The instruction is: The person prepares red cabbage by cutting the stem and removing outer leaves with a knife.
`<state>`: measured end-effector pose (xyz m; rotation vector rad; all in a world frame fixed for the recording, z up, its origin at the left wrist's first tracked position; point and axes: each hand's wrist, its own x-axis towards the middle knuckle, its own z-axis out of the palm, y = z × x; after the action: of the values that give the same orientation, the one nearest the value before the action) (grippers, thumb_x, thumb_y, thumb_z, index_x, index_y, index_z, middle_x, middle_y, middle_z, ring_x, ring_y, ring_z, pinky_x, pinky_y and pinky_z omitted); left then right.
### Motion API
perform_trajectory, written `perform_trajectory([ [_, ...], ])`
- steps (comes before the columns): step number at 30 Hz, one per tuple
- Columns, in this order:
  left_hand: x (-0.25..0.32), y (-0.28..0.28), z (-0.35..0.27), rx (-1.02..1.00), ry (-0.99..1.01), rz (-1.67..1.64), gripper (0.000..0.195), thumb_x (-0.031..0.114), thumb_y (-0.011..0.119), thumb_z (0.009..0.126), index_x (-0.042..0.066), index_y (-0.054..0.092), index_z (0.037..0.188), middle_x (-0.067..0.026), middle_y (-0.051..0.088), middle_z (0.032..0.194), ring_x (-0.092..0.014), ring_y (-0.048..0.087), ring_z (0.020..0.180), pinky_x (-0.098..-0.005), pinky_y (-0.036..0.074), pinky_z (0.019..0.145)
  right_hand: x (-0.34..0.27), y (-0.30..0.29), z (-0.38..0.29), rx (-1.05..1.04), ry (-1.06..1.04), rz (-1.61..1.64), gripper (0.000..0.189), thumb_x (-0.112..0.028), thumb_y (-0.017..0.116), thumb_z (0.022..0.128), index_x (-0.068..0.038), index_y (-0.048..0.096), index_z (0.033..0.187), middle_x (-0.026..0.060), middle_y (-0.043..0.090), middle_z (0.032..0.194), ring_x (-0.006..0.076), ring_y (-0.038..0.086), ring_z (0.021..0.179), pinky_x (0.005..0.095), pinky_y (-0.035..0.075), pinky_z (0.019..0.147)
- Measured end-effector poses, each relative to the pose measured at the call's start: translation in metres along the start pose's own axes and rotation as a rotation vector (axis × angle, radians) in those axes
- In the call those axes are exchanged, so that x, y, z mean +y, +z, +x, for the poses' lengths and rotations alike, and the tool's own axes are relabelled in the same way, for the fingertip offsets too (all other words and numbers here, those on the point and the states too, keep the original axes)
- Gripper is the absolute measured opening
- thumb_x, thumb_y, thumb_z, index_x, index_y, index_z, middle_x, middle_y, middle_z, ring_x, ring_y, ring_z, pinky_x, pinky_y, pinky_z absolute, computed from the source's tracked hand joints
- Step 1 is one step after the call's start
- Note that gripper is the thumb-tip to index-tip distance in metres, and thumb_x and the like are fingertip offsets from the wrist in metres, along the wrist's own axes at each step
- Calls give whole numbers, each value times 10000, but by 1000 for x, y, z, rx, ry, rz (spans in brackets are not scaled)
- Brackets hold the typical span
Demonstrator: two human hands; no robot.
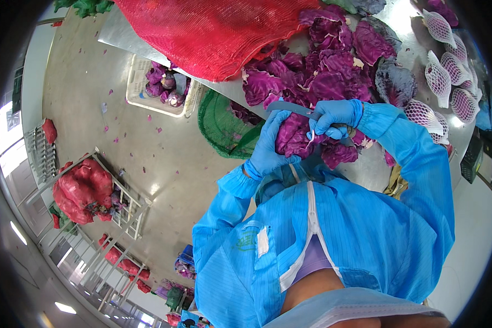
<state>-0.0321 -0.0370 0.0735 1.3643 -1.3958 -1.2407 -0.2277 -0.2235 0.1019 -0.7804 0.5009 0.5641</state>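
Observation:
A red cabbage (292, 137) is held in front of my chest by my left hand (268, 139), which wears a blue glove and wraps around its left side. My right hand (332, 119), gloved too, grips a knife by its handle. The knife blade (291, 108) points left across the top of the cabbage, over the left fingers. The right fingertips are at a pale-edged leaf on the cabbage's right side. Loose purple outer leaves (328, 80) lie heaped on the metal table (371, 170) just beyond my hands.
A red mesh sack (217, 37) covers the table's far left part. Several cabbages in white foam nets (438, 78) sit at the right. On the floor side stand a white crate (156, 105) with cabbages and a green mesh bag (217, 123). A cart with red sacks (84, 188) is farther left.

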Motion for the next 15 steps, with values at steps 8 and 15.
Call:
perform_trajectory([
  [8,6,-1,10,16,58,-79,1121,159,918,445,117,405,1441,-161,206,1568,-325,219,1449,-436,245,1172,-3,32,0,245,-686,-1249,219,-190,597,829,-29,704,933,61,618,584,148,551,439,315,458,472],
  [15,9,-7,11,-17,2,-130,1033,174,894,516,131,429,1437,-139,212,1577,-306,185,1465,-442,193,1189,2,36,-31,152,-354,156,177,-132,610,761,6,680,847,57,620,591,136,542,446,295,485,527],
])
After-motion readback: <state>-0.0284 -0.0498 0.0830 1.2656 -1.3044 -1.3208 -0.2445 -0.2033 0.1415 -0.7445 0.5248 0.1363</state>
